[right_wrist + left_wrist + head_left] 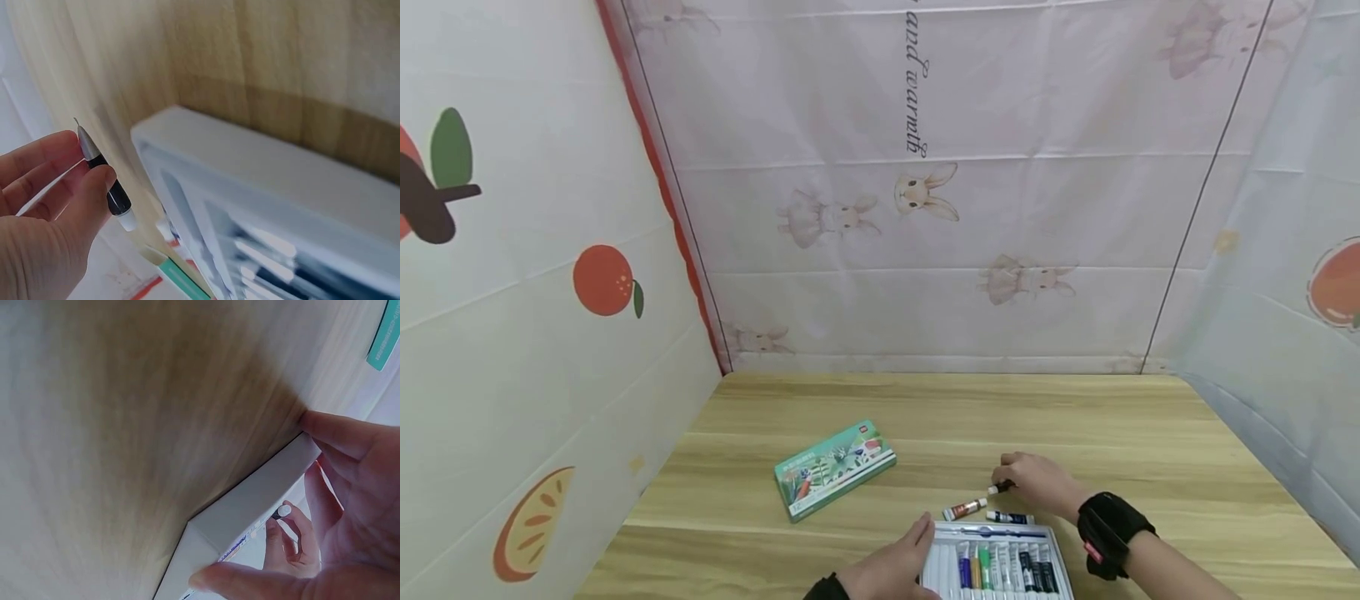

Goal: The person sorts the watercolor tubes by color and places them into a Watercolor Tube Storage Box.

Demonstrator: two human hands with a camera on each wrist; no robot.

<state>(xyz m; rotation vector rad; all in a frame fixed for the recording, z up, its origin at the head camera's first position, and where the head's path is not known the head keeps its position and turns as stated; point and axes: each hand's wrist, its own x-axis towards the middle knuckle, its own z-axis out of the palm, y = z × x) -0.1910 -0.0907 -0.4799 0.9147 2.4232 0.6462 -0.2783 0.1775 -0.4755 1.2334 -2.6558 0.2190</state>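
The right hand [1037, 483] pinches a black tube [116, 197] between thumb and fingertips, and beyond the tray [946, 571] it seems to be raised above the surface [715, 533]. The tray is on the near part of the surface, to the right of its middle; the near edge is not seen. From the right hand, the tray lies toward this near edge and a little to the left. The black tube's long axis goes mostly side to side, its white cap pointing to the left edge, while the row of tubes [1006, 569] in the tray runs from near to far, so these directions cross. The left hand [898, 562] is nearer to the tray and grips its left side. A brown tube [965, 509] and a navy tube [1010, 517] lie just beyond the tray, and the box [835, 469] rests farther toward the left edge.
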